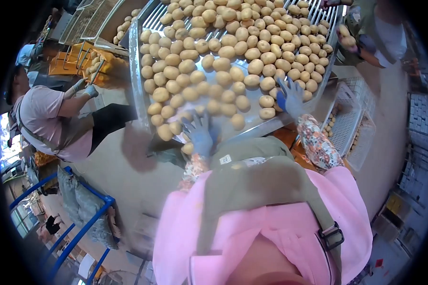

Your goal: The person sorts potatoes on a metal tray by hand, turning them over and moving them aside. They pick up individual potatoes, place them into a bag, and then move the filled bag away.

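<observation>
Many potatoes [223, 64] lie spread over a metal sorting table [137, 61] with bars at its far part. At the near left edge my left hand [198, 134], in a grey-blue glove, has its fingers apart and rests by the potatoes; one potato [187, 148] lies just beside it. My right hand [291, 99], gloved in grey and blue, is at the near right side, fingers spread, touching the edge of the potatoes. Neither hand holds a potato.
A person [47, 111] at the left holds a tool near an orange container [66, 61]. Another person [383, 33] stands at the far right. White plastic crates [347, 114] sit right of the table. A blue metal frame [88, 228] with grey-green sacks [83, 206] is lower left.
</observation>
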### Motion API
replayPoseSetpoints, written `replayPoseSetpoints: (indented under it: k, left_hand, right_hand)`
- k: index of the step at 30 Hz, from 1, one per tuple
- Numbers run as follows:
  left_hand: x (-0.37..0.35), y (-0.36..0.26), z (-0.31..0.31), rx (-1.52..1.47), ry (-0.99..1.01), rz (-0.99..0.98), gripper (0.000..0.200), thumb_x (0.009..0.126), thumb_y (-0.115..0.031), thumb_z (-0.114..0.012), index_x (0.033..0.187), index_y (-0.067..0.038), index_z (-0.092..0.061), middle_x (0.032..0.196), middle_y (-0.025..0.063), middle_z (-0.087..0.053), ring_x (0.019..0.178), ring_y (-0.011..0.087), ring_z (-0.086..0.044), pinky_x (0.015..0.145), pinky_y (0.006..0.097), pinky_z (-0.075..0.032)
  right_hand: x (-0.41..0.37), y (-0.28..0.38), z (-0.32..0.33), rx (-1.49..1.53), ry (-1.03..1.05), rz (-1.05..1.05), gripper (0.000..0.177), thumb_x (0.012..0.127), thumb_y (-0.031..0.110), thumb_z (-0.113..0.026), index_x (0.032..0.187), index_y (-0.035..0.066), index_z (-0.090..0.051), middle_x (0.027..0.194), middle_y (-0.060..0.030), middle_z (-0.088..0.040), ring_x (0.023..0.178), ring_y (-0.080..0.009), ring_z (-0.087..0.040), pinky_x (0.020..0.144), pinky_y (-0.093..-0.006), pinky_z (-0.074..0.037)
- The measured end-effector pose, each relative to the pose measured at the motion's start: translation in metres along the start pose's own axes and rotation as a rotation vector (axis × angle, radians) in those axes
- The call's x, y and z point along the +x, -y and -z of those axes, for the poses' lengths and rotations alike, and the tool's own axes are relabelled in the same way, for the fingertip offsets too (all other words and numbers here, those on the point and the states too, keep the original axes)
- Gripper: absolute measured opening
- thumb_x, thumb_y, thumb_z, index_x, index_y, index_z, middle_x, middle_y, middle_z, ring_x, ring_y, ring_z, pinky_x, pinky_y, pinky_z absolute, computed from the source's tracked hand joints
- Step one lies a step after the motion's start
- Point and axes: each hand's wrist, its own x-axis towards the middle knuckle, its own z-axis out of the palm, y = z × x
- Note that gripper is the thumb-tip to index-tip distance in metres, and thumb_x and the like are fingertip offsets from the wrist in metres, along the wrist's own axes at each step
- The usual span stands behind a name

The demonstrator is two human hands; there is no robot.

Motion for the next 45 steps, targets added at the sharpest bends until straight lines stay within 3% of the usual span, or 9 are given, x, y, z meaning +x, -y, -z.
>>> replayPoseSetpoints:
  k: [8,12,14,20,22,28,32,38,45]
  left_hand:
    - [-0.048,0.017,-0.001,0.016,0.160,0.182,0.068,0.089,-0.060,-0.044,0.149,-0.031,-0.029,0.158,0.0139,-0.010,0.142,0.0493,0.000,0.106,0.0708,-0.004]
    - [-0.054,0.038,-0.033,-0.075,-0.115,0.354,0.073,0.088,-0.058,-0.049,0.149,-0.025,-0.028,0.154,0.0241,-0.018,0.140,0.0498,-0.011,0.110,0.0621,-0.015]
    - [-0.060,0.040,-0.011,-0.211,-0.178,0.402,0.074,0.089,-0.050,-0.055,0.146,-0.008,-0.032,0.148,0.0244,-0.030,0.133,0.0476,-0.029,0.111,0.0510,-0.025]
    - [-0.053,0.082,0.013,-1.394,-0.100,0.493,0.043,0.091,-0.027,-0.060,0.123,0.002,-0.050,0.123,0.0205,-0.055,0.113,0.0335,-0.053,0.093,0.0402,-0.044]
    - [-0.067,0.101,-0.011,-0.467,-0.183,-0.017,0.039,0.082,-0.017,-0.066,0.115,0.000,-0.054,0.112,0.0195,-0.057,0.104,0.0375,-0.054,0.089,0.0432,-0.045]
    - [-0.051,0.082,-0.040,-0.340,-0.537,-0.027,0.042,0.076,-0.016,-0.071,0.113,-0.005,-0.055,0.109,0.0161,-0.056,0.100,0.0358,-0.056,0.085,0.0454,-0.047]
    - [-0.040,0.068,-0.015,-1.678,-0.379,0.632,0.039,0.095,-0.036,-0.052,0.120,-0.006,-0.051,0.122,0.0072,-0.053,0.108,0.0231,-0.058,0.084,0.0406,-0.052]
    - [-0.030,0.062,-0.007,-0.570,-0.672,0.660,0.055,0.091,-0.040,-0.057,0.136,-0.010,-0.045,0.132,0.0210,-0.048,0.124,0.0356,-0.046,0.102,0.0491,-0.038]
    - [0.001,0.029,0.004,-0.072,0.076,0.325,0.068,0.088,-0.060,-0.048,0.148,-0.033,-0.031,0.157,0.0084,-0.018,0.143,0.0447,-0.010,0.097,0.0797,-0.002]
  right_hand:
    - [-0.050,0.125,-0.017,0.241,0.752,0.094,0.056,0.089,0.054,-0.052,0.142,0.042,-0.037,0.156,-0.0246,-0.003,0.138,-0.0579,-0.005,0.108,-0.0679,-0.010]
    - [-0.051,0.139,-0.052,0.682,0.542,0.416,0.049,0.094,0.045,-0.051,0.139,0.028,-0.046,0.140,-0.0210,-0.039,0.123,-0.0452,-0.043,0.104,-0.0546,-0.033]
    - [-0.028,0.128,-0.048,1.413,1.181,-0.195,0.051,0.095,0.041,-0.050,0.136,0.010,-0.048,0.123,-0.0123,-0.054,0.108,-0.0279,-0.055,0.095,-0.0405,-0.044]
    - [0.005,0.018,-0.055,0.342,0.008,0.359,0.048,0.095,0.039,-0.050,0.138,0.017,-0.047,0.134,-0.0146,-0.052,0.119,-0.0301,-0.052,0.103,-0.0418,-0.038]
    - [-0.008,0.000,-0.041,0.245,0.207,0.289,0.047,0.094,0.041,-0.050,0.138,0.024,-0.048,0.138,-0.0169,-0.048,0.126,-0.0355,-0.044,0.107,-0.0465,-0.030]
    - [-0.032,0.081,-0.033,0.374,0.551,0.302,0.054,0.091,0.043,-0.053,0.141,0.023,-0.044,0.149,-0.0220,-0.029,0.141,-0.0404,-0.021,0.111,-0.0559,-0.021]
    - [-0.035,0.159,0.005,1.158,0.801,0.476,0.043,0.096,0.023,-0.053,0.136,0.007,-0.047,0.133,-0.0113,-0.052,0.119,-0.0216,-0.051,0.100,-0.0308,-0.041]
    - [-0.012,0.102,-0.017,0.997,0.316,0.454,0.039,0.094,0.022,-0.055,0.131,0.009,-0.052,0.128,-0.0136,-0.056,0.118,-0.0254,-0.053,0.097,-0.0338,-0.042]
    - [-0.057,-0.007,-0.038,0.129,0.182,0.230,0.040,0.091,0.029,-0.056,0.129,0.016,-0.055,0.128,-0.0185,-0.054,0.124,-0.0390,-0.045,0.106,-0.0447,-0.033]
